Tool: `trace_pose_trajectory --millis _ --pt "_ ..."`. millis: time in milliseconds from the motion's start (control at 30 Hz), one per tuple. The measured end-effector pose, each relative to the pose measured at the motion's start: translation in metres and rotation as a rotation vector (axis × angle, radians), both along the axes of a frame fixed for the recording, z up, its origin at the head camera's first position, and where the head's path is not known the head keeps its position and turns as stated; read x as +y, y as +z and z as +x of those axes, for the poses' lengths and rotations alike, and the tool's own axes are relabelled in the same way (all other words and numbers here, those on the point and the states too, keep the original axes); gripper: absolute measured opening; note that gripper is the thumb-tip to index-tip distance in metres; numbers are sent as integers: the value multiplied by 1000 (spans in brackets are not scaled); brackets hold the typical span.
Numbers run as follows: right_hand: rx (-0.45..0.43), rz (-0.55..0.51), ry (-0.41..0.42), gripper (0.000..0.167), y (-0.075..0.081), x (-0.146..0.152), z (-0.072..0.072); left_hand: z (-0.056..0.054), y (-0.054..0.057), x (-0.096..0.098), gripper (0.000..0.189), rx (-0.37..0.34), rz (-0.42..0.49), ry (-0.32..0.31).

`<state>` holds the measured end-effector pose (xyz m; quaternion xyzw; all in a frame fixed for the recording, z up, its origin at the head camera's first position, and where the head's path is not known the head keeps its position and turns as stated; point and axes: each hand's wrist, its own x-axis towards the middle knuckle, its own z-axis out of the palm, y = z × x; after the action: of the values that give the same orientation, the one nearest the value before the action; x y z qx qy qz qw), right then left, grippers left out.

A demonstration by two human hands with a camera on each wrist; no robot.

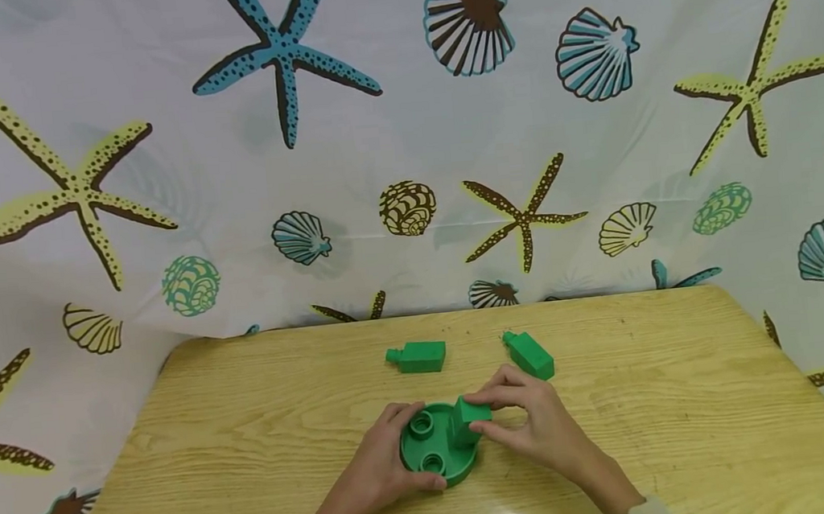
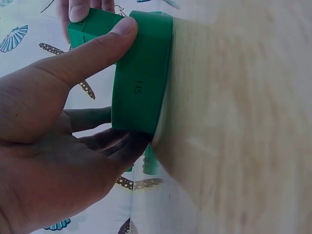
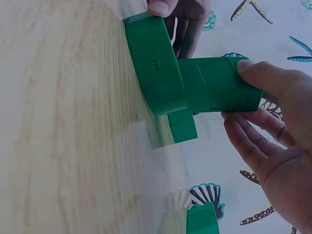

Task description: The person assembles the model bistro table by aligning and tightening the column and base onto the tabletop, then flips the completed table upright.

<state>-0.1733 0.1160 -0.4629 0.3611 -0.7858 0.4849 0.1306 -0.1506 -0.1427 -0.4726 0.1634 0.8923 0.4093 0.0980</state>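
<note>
A round green base point(image 1: 438, 457) with a raised rim lies on the table, and two ring-shaped sockets show inside it. My left hand point(image 1: 385, 465) grips this base by its left side, thumb at the front and fingers around the back. On the base's right part stands a green rectangular block point(image 1: 472, 414), upright in the head view. My right hand point(image 1: 537, 421) pinches the block near its top between thumb and fingers. In the right wrist view the block point(image 3: 219, 85) meets the base point(image 3: 155, 63); its lower end is hidden behind the rim.
Two more green blocks lie on their sides behind the base, each with a narrow threaded-looking neck: one block point(image 1: 422, 357) at the back middle, another block point(image 1: 530, 355) behind my right hand. A wooden table point(image 1: 251, 431) carries everything. A seashell-patterned cloth point(image 1: 374, 147) hangs behind it.
</note>
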Motion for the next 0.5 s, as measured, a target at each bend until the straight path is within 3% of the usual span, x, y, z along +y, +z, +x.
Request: trace_pose_trajectory --millis 300,400,500 --pt "-194 -78 91 29 -1 -2 0 3 6 -5 99 -7 37 -30" --pt "-237 -80 93 27 1 2 -1 4 9 -5 87 27 81 -21" --pt "-255 -98 34 26 5 10 -5 6 12 1 68 101 118 20"
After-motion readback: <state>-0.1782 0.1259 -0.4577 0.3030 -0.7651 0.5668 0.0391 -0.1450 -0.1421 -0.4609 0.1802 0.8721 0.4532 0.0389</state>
